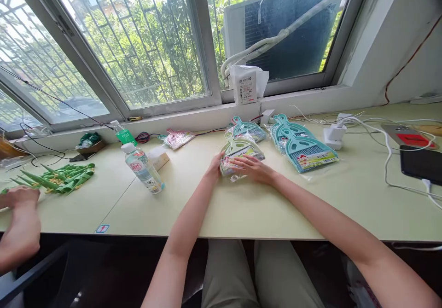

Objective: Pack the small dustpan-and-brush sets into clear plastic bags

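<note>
A pale green dustpan and brush set point(240, 146) in clear plastic wrap lies on the table in front of me. My left hand point(215, 166) grips its left edge, the fingers partly hidden by the pack. Across the lower front of the same pack rests my right hand point(256, 170), fingers stretched out flat over the printed label. Just behind is a teal dustpan set point(249, 128), also wrapped. To the right, more wrapped teal dustpan sets point(307, 148) overlap in a pile.
Two bottles, the nearer one clear point(142, 167), stand to the left. A pink packet point(177, 138) lies behind. White chargers point(334, 135), cables and a black phone point(419, 165) occupy the right. A co-worker's hand point(20, 196) is beside green folded strips point(65, 177) at far left.
</note>
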Demonstrator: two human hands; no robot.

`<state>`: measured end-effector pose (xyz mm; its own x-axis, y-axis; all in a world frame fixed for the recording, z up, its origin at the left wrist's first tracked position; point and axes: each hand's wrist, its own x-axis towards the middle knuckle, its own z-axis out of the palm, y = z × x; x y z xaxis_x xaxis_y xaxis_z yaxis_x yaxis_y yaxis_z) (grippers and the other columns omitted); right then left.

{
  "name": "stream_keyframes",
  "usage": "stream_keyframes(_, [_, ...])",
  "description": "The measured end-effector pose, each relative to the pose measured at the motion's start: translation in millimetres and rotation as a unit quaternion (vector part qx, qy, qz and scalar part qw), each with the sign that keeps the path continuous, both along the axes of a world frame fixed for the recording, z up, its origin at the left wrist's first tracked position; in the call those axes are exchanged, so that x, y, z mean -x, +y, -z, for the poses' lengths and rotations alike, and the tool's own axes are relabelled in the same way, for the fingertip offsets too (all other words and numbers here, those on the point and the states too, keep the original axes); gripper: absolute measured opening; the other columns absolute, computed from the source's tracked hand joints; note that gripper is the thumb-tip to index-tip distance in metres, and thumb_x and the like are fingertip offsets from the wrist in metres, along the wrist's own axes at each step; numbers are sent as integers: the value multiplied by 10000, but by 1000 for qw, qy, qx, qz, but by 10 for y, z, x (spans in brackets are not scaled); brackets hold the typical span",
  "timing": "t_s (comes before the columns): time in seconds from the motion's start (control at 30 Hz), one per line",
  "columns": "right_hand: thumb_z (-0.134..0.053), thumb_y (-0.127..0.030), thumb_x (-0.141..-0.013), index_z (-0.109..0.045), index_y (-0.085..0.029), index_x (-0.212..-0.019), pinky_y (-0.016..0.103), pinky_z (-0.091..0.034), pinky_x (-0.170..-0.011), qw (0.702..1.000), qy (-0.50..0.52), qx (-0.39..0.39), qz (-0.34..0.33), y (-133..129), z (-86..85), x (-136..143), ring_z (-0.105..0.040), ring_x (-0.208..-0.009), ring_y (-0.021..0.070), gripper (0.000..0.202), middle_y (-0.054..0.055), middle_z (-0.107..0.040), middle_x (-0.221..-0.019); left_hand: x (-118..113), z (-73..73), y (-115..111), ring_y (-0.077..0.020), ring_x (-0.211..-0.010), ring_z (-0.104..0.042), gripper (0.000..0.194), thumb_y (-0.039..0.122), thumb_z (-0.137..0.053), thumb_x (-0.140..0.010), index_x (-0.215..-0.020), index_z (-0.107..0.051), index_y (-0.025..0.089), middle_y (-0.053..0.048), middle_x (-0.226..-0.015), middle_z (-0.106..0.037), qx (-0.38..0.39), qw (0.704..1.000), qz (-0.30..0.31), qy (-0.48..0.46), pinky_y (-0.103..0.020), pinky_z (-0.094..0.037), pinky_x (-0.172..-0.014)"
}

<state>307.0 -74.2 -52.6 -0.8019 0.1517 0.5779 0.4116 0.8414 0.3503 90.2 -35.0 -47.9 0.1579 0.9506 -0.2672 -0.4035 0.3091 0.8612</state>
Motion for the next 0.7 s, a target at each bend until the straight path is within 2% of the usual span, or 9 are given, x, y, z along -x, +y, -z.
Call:
stream_keyframes(0.1, [-533,-308,-953,-632,-210,-1226,437,-466,-993,991,34,126,17,-18,52,119,-617,-1155,252,307,113,-685,-1217,134,33,-19,-176,-688,-698,324,321,-605,-873,-1127,-629,120,-65,-807,-732,-7,996,-90,14,-310,-569,-759])
stream_keyframes(0.17, [-514,-450,-951,-659,-191,-1126,443,-488,-955,959,114,259,28,-3,80,171,-641,-1085,261,345,123,-704,-1143,220,19,-60,-146,-691,-691,278,293,-630,-856,-1095,-631,152,-36,-804,-729,-26,992,-119,19,-278,-564,-750])
stream_keyframes(0.23, [-427,-544,-962,-669,-191,-1046,434,-513,-923,882,237,406,34,39,104,205,-658,-1044,250,436,120,-714,-1100,249,-8,-98,-125,-713,-686,225,277,-625,-858,-1056,-636,171,-19,-820,-729,-46,991,-122,13,-255,-555,-758])
stream_keyframes(0.33, [-472,-649,-895,-657,-190,-977,413,-562,-848,711,426,559,26,133,133,218,-693,-935,231,503,107,-724,-1003,208,-47,-145,-129,-773,-688,219,299,-633,-856,-1026,-649,162,-28,-873,-734,-73,993,-93,9,-264,-550,-789])
stream_keyframes(0.4, [-648,-623,-793,-634,-192,-985,408,-571,-870,614,515,599,2,194,150,196,-700,-900,215,472,88,-721,-986,183,-66,-179,-147,-815,-692,272,340,-665,-840,-1034,-662,149,-50,-923,-739,-97,994,-47,26,-289,-550,-815])
stream_keyframes(0.5, [-820,-451,-671,-583,-230,-1000,396,-563,-932,518,595,614,-16,260,182,131,-696,-937,199,462,43,-719,-997,202,-89,-238,-193,-900,-698,415,443,-725,-794,-1087,-679,153,-90,-1037,-733,-146,982,84,81,-355,-550,-863])
stream_keyframes(0.6, [-843,-340,-637,-537,-256,-992,401,-590,-878,467,627,624,17,286,199,75,-698,-949,215,476,22,-719,-953,234,-90,-267,-247,-1013,-681,554,573,-730,-749,-1113,-695,157,-129,-1098,-720,-182,953,202,132,-410,-534,-920])
stream_keyframes(0.63, [-840,-318,-638,-532,-257,-989,401,-596,-862,458,628,628,26,284,194,69,-700,-948,220,471,22,-719,-945,234,-83,-261,-259,-1042,-673,587,620,-705,-746,-1105,-700,156,-136,-1088,-722,-188,948,216,137,-420,-528,-936])
stream_keyframes(0.7, [-832,-275,-641,-534,-254,-988,399,-601,-854,452,629,632,27,264,165,82,-703,-946,219,458,22,-722,-944,226,-64,-221,-271,-1056,-669,620,681,-641,-763,-1080,-703,152,-144,-1036,-730,-188,952,200,137,-439,-522,-951])
